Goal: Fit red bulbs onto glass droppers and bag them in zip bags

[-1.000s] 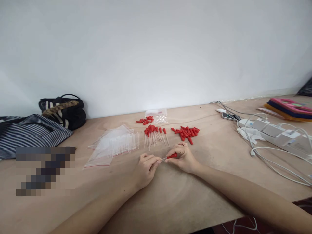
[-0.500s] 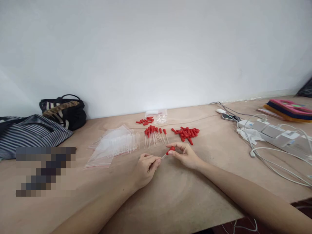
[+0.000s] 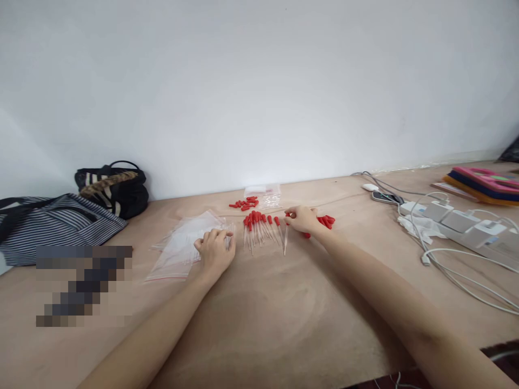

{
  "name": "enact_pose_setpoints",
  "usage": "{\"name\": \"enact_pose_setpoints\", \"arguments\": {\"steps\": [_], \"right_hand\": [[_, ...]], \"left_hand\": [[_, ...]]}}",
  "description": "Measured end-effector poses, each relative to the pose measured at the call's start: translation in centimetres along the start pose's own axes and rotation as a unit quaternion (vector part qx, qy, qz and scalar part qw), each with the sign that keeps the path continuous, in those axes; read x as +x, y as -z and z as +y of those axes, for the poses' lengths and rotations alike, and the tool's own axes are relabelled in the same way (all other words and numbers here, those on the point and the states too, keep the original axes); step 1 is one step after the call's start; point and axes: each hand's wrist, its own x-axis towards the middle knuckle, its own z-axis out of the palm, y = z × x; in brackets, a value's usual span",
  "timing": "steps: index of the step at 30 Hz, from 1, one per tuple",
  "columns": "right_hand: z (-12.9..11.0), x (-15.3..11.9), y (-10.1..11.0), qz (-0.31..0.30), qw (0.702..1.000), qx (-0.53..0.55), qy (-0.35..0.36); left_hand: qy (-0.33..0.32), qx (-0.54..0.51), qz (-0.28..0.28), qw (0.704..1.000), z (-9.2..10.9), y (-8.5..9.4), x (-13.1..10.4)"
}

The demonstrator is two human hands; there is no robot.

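My right hand [image 3: 303,220] pinches the red bulb of a dropper [image 3: 286,237], whose clear tube points toward me at the right end of a row of red-topped droppers [image 3: 259,222]. It partly covers a pile of red bulbs [image 3: 326,221]. My left hand [image 3: 215,249] is over the clear tubes by the plastic bags [image 3: 172,251], fingers curled and a little apart; nothing shows in its grasp. Smaller red bulbs [image 3: 244,204] lie behind the row, beside a bag of clear tubes [image 3: 270,197].
On the left are a striped bag [image 3: 60,227] and a black bag [image 3: 130,192], with a blurred-out object in front. White chargers [image 3: 454,216], cables, a tissue [image 3: 421,228], a dark device [image 3: 387,198] and colourful boards [image 3: 486,181] lie on the right.
My right hand has moved forward with the dropper to the end of the row. My left hand has let go of the tube and moved left to the loose tubes, its fingers spreading.
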Motion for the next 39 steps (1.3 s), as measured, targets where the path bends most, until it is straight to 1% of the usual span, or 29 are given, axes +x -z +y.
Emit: {"name": "enact_pose_setpoints", "arguments": {"steps": [3, 6, 8, 12, 14, 16, 22, 25, 27, 29, 31, 35, 37, 39], "right_hand": [[-0.6, 0.6, -1.2, 0.0, 0.999, -0.036, 0.0], [-1.0, 1.0, -2.3, 0.006, 0.998, -0.06, -0.005], [-1.2, 1.2, -2.8, 0.013, 0.998, -0.068, -0.009], [-1.4, 1.1, -3.1, 0.032, 0.997, -0.063, -0.016], [-1.2, 0.9, -2.7, 0.041, 0.997, -0.055, -0.017], [-0.6, 0.6, -1.9, 0.054, 0.997, -0.05, -0.017], [2.6, -0.3, 1.6, 0.092, 0.994, -0.058, -0.026], [3.8, -0.9, 2.3, 0.087, 0.992, -0.095, -0.011], [4.0, -1.2, 2.1, 0.068, 0.99, -0.125, 0.021], [3.9, -1.4, 1.7, 0.049, 0.985, -0.153, 0.059], [3.5, -1.5, 1.2, 0.036, 0.979, -0.18, 0.084], [2.9, -1.4, 0.6, 0.018, 0.973, -0.215, 0.08], [2.6, -1.6, 0.7, 0.019, 0.973, -0.218, 0.077], [2.3, -2.1, 1.0, 0.03, 0.973, -0.214, 0.084]], "left_hand": [[0.039, 0.025, -0.055, 0.997, -0.1, 0.3, 2.0], [0.042, 0.08, -0.109, 0.99, 0.1, 0.6, 3.6], [0.031, 0.113, -0.124, 0.985, 0.4, 0.5, 4.2], [0.015, 0.123, -0.12, 0.985, 1.1, -0.2, 4.2], [0.011, 0.12, -0.117, 0.986, 1.4, -0.4, 4.2], [0.013, 0.116, -0.122, 0.986, 1.7, -0.6, 4.3], [0.024, 0.113, -0.17, 0.979, 2.5, -0.9, 5.1], [0.031, 0.118, -0.192, 0.974, 2.7, -1.1, 5.5], [0.033, 0.121, -0.201, 0.972, 2.9, -1.0, 5.7], [0.035, 0.125, -0.201, 0.971, 3.0, -0.8, 5.7], [0.033, 0.129, -0.192, 0.972, 3.0, -0.1, 5.6], [-0.001, 0.126, -0.163, 0.979, 3.0, 2.3, 4.4], [-0.049, 0.114, -0.138, 0.983, 2.9, 3.4, 3.2], [-0.141, 0.08, -0.103, 0.981, 2.8, 4.0, 1.5]]}}
